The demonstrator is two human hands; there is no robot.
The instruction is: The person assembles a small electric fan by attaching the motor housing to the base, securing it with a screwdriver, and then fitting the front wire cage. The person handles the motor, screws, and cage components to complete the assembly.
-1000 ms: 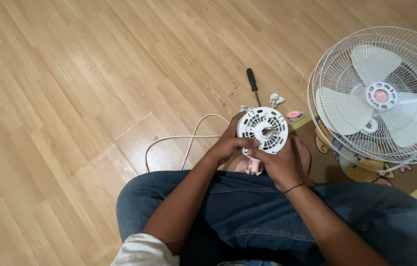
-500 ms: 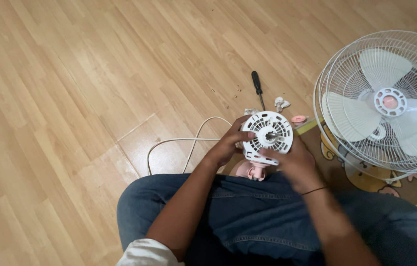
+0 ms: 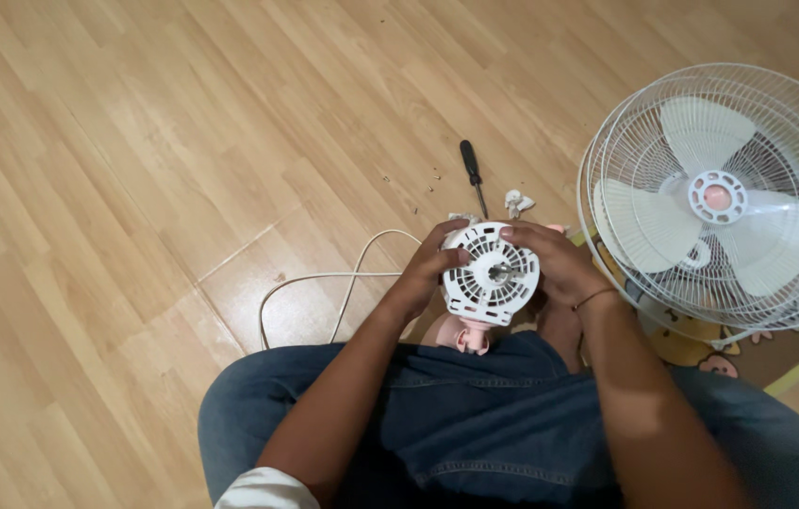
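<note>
Lap: blue jeans (image 3: 475, 424) across the bottom of the frame, forearms reaching over them toward the centre.
Pink base: pink part (image 3: 461, 335) just below the housing, partly hidden by it and by the jeans.
Left hand (image 3: 423, 273): curled around the left rim of the white motor housing (image 3: 491, 273), thumb tip on its upper left edge; grasping it.
Right hand (image 3: 555, 264): wrapped around the right rim of the same housing, index finger laid along its top edge; grasping it.
Housing: round, slotted, metal shaft at its middle, held at frame centre above the lap.
Cord: white cable (image 3: 324, 283) looping on the floor left of the hands.
Beyond the hands: black-handled screwdriver (image 3: 471, 172), small white part (image 3: 515, 201), scattered screws (image 3: 413, 181) on the wooden floor (image 3: 135, 141).
Right edge: white fan cage with blades (image 3: 715, 198), resting on a patterned mat (image 3: 691, 344).
</note>
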